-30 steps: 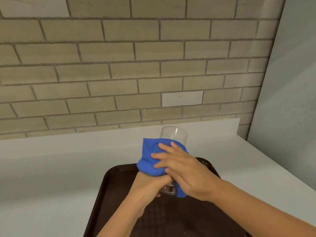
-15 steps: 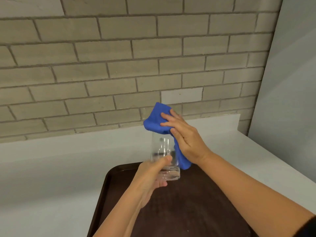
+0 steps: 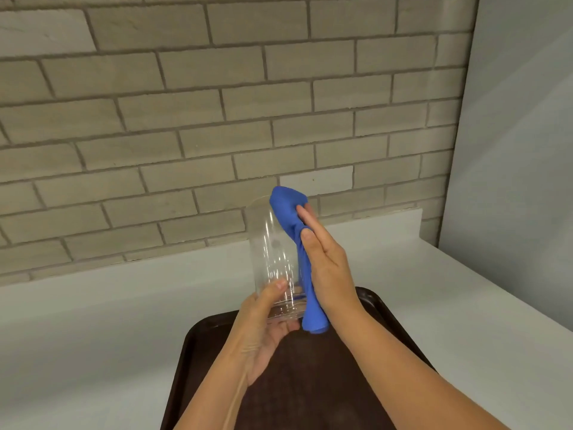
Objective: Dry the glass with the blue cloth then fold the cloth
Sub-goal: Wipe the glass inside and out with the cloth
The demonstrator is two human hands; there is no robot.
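**Glass held above tray, cloth pressed to its right side**

The white countertop [image 3: 93,321] spans the left of the view and runs back to a low white upstand at the foot of the tan brick wall [image 3: 186,119]. No loose item lies on this part of the counter.

A dark brown serving tray [image 3: 198,346] sits on the countertop at lower centre. Both forearms cross over it and cover much of its textured floor; its left rim and rounded far-left corner are visible.

The left hand [image 3: 260,333] is raised above the tray and grasps the clear drinking glass [image 3: 273,259] at its base. The thumb lies against the near wall of the glass and the fingers curl under and around the bottom. The glass is upright with a slight tilt, mouth upward, clear of the tray.

The blue cloth [image 3: 290,209] is bunched over the right part of the rim and hangs down the right outer wall to just below the base. The right hand [image 3: 325,262] clamps the cloth against the glass, fingers extended upward along it, thumb on the near side. The cloth hides the right wall of the glass.

A plain grey-white side wall [image 3: 511,150] closes the counter on the right.
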